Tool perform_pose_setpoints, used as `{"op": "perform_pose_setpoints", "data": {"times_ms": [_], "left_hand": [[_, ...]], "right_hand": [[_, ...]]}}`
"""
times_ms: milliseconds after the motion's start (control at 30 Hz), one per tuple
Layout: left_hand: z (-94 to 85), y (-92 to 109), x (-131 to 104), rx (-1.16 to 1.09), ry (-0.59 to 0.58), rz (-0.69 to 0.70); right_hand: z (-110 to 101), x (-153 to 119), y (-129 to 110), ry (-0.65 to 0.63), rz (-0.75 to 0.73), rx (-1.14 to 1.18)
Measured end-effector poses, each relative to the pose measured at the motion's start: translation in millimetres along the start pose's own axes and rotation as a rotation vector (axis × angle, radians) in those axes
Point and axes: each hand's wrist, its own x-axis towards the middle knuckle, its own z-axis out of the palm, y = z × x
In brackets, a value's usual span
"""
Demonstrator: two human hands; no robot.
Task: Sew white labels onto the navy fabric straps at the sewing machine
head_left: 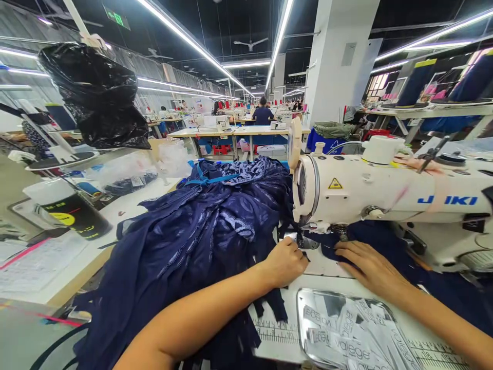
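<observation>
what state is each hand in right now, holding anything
Left hand: closed, fingers curled; whether it holds anything cannot be told.
Right hand: open, fingers resting on navy fabric.

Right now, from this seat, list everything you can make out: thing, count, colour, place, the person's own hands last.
Sewing machine: one, white, right
Fabric: some, navy, under right fingers
Garment pile: one, navy, centre
Ribbon: at least one, bright blue, atop pile
Metal tray: one, silver, near edge
Valege labels: many, whitish, in tray
Canister: one, black, left
Papers: several, white, left
Plastic bag: one, black, upper left
Thread cones: at least two, navy, upper right
Bin: one, blue, behind machine
Pillar: at least one, white, background
Strip lights: several, white, ceiling
Left hand: one, bare, curled near needle
Right hand: one, bare, on fabric
</observation>
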Motion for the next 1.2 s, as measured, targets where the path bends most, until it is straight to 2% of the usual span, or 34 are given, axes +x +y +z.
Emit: {"op": "perform_pose_setpoints", "data": {"times_ms": [100, 233, 400, 467, 600, 700, 800, 967, 1200], "left_hand": [[1.9, 0, 0, -0.007, 0.003, -0.004], [1.7, 0, 0, -0.006, -0.001, -0.017], [0.9, 1, 0, -0.001, 0.032, -0.028], [1.1, 1, -1, 0.003, 0.039, -0.028], [2.7, 1, -2, 0.009, 0.071, -0.04], [4.1, 1, -2, 0.005, 0.089, -0.031], [4.2, 1, -1, 0.003, 0.088, -0.025], [2.1, 1, -1, 0.009, 0.077, -0.031], [1.3, 1, -2, 0.013, 0.038, -0.032]], "right_hand": [[-4, -10, -3, 0.025, -0.002, -0.067], [-7, -4, -8, 0.02, -0.013, -0.101], [-3, 7, -8, 0.068, 0.239, 0.09], [1, 7, -6, 0.054, 0.274, 0.078], [2, -3, 0, 0.058, 0.108, -0.004], [-4, -14, 2, -0.025, -0.02, 0.024], [-9, -20, 3, -0.069, -0.046, 0.022], [-10, -15, 2, -0.029, -0.09, 0.022], [-14, -15, -2, -0.05, -0.154, 0.001]]}}
